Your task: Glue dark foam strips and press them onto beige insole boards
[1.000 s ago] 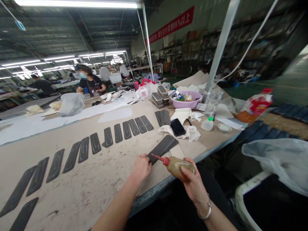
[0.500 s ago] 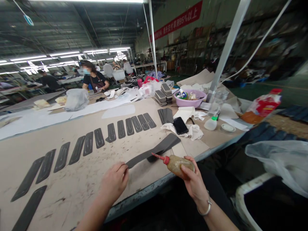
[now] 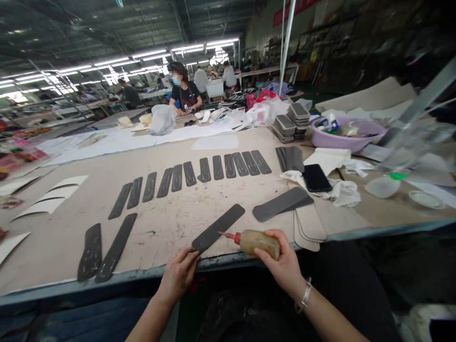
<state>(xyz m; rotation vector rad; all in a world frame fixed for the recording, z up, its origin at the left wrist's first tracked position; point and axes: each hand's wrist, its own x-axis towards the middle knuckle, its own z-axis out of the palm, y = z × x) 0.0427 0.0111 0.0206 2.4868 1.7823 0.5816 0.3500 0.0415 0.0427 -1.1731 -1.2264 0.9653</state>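
My left hand [image 3: 181, 270] pinches the near end of a dark grey strip [image 3: 221, 227], which lies slantwise by the table's front edge. In my right hand [image 3: 285, 259] is a squeeze bottle [image 3: 261, 243] of yellowish-brown liquid, tipped on its side. Its red nozzle [image 3: 230, 236] points left, over or just above the strip; contact cannot be made out. To the right, more dark strips [image 3: 278, 204] overlap. A row of similar strips [image 3: 204, 169] with shiny lines on them stretches across the table, and two longer ones [image 3: 116, 248] lie at the left.
Beige rounded pieces [image 3: 309, 227] lie at the front edge. A black phone [image 3: 317, 177] rests on a white cloth beside a purple basin [image 3: 347, 137]. Stacks of dark pieces [image 3: 291, 121] stand behind. A co-worker [image 3: 184, 92] is across the table. White curved pieces [image 3: 59, 192] lie left.
My view has turned left. The strip under my left hand has come away from the overlapping ones and now lies flat, with the bottle's nozzle over it. The bottle stays in my right hand.
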